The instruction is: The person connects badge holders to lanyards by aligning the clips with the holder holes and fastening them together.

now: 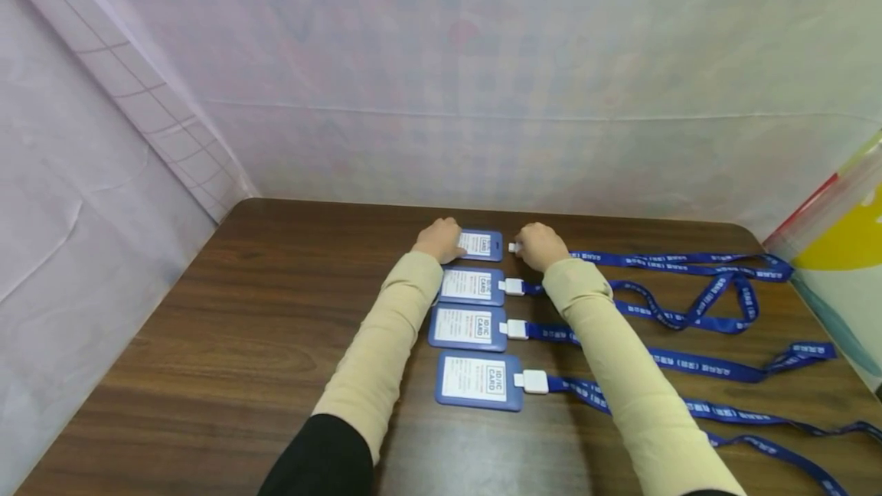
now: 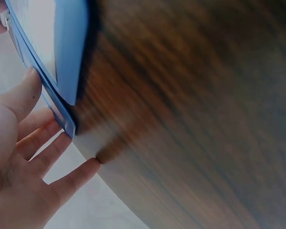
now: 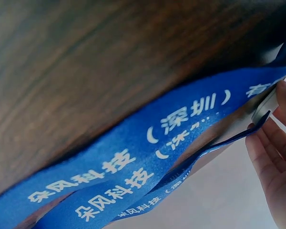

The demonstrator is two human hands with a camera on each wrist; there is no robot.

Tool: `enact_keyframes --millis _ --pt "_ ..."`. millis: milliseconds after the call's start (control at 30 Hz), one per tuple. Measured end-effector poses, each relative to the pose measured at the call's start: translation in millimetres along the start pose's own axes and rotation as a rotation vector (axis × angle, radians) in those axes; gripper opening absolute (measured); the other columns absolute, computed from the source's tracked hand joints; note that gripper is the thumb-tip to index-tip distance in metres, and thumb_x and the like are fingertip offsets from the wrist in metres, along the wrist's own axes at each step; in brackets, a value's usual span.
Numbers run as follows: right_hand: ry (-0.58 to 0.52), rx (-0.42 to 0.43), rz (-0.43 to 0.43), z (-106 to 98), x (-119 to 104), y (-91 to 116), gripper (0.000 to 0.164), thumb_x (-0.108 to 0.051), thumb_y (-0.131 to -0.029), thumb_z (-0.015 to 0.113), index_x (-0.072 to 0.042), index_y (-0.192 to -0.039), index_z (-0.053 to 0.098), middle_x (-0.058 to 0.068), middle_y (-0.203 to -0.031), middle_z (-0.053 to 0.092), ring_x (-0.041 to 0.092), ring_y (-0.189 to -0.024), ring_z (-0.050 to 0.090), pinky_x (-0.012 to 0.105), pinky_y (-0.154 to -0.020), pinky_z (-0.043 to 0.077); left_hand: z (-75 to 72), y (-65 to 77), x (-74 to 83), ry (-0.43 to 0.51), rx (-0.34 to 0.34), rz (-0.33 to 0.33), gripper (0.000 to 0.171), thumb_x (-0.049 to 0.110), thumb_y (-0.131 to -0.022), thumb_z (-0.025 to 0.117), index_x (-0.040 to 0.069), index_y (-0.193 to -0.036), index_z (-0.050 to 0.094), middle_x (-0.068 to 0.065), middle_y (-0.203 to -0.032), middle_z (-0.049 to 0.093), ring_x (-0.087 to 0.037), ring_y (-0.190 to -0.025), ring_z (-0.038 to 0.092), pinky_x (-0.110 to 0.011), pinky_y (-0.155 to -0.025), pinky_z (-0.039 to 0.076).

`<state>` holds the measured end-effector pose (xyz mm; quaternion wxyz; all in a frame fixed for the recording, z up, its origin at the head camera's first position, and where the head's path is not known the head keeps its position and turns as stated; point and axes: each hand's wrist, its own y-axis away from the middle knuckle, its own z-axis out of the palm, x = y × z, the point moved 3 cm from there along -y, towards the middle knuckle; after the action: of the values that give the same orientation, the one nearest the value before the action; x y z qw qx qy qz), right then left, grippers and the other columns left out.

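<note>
At the back of the row lies a blue ID card holder (image 1: 482,245), with a slot at its right end. My left hand (image 1: 439,239) grips its left end; in the left wrist view the thumb lies along one long edge of the holder (image 2: 64,117) and fingertips touch the opposite edge. Just to the right, my right hand (image 1: 542,246) pinches the white clip (image 1: 514,247) of a blue lanyard (image 1: 620,259). A small gap separates clip and holder. The right wrist view shows thumb and fingers around the clip (image 3: 265,106), the printed strap (image 3: 109,152) trailing away.
Nearer me lie several more blue card holders (image 1: 478,381), each joined by a white clip (image 1: 535,382) to a blue lanyard (image 1: 706,365) stretched rightward under or past my right arm. The brown wooden table (image 1: 227,343) ends at a white curtain (image 1: 441,151) behind.
</note>
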<state>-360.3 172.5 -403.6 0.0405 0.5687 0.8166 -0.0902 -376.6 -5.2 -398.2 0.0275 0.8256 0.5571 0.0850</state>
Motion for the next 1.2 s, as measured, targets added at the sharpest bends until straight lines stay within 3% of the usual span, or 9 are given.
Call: enact_keyframes --millis 133,267,300,400,533,800,1200 --pt "0.007 0.004 -0.012 -1 -2 1 0.007 -0.003 -0.078 0.064 -0.002 -0.072 0.067 0.015 -0.082 0.062 0.032 -0.08 0.058 0.043 -0.073 0.049 1.0 -1.4 0.5 -0.001 -0.015 -0.016 0.046 0.034 -0.087 0.06 0.003 -0.121 0.055 -0.011 -0.126 0.048 -0.026 -0.117 0.044 -0.038 -0.093 0.042" --pt "0.008 0.009 -0.018 -2 -4 1 0.01 -0.002 -0.078 0.063 -0.003 -0.069 0.065 0.014 -0.08 0.061 0.032 -0.079 0.058 0.043 -0.073 0.049 5.9 -10.9 -1.0 -0.002 -0.038 -0.036 0.048 0.033 -0.087 0.06 0.003 -0.124 0.053 -0.011 -0.128 0.047 -0.026 -0.118 0.043 -0.038 -0.093 0.041" --pt "0.009 0.011 -0.019 -3 -4 1 0.011 -0.002 -0.078 0.062 -0.003 -0.067 0.064 0.014 -0.079 0.06 0.032 -0.078 0.058 0.043 -0.072 0.049 11.7 -17.9 -3.7 -0.009 -0.015 -0.024 0.049 0.036 -0.086 0.061 0.004 -0.122 0.055 -0.011 -0.125 0.049 -0.026 -0.115 0.045 -0.039 -0.091 0.043" --pt "0.009 0.013 -0.018 -3 -4 1 0.014 -0.001 -0.077 0.061 -0.005 -0.064 0.062 0.013 -0.077 0.059 0.032 -0.077 0.058 0.043 -0.071 0.049 13.3 -21.3 -3.6 -0.023 -0.017 -0.026 0.048 0.036 -0.085 0.062 0.004 -0.121 0.055 -0.011 -0.124 0.049 -0.026 -0.114 0.045 -0.039 -0.09 0.043" --pt "0.005 0.011 -0.021 -3 -4 0 0.014 -0.001 -0.078 0.061 -0.004 -0.064 0.062 0.013 -0.076 0.058 0.031 -0.076 0.057 0.043 -0.07 0.049 4.5 -9.6 1.5 -0.014 -0.035 -0.03 0.048 0.034 -0.087 0.059 0.003 -0.124 0.053 -0.011 -0.128 0.047 -0.026 -0.118 0.043 -0.038 -0.094 0.041" --pt "-0.007 0.015 -0.026 -2 -5 -1 0.014 0.002 -0.077 0.057 -0.004 -0.066 0.062 0.012 -0.075 0.057 0.028 -0.073 0.056 0.041 -0.068 0.048 -2.1 2.4 4.9 -0.03 -0.008 -0.013 0.045 0.036 -0.087 0.059 0.005 -0.12 0.057 -0.01 -0.125 0.048 -0.025 -0.116 0.044 -0.037 -0.092 0.043" --pt "0.004 0.058 -0.061 -3 -9 -1 0.014 0.001 -0.072 0.06 -0.006 -0.06 0.058 0.012 -0.072 0.055 0.033 -0.073 0.055 0.044 -0.067 0.048 -1.4 1.5 3.9 -0.02 -0.012 -0.01 0.046 0.037 -0.087 0.059 0.005 -0.12 0.057 -0.009 -0.129 0.045 -0.025 -0.118 0.041 -0.038 -0.092 0.042"
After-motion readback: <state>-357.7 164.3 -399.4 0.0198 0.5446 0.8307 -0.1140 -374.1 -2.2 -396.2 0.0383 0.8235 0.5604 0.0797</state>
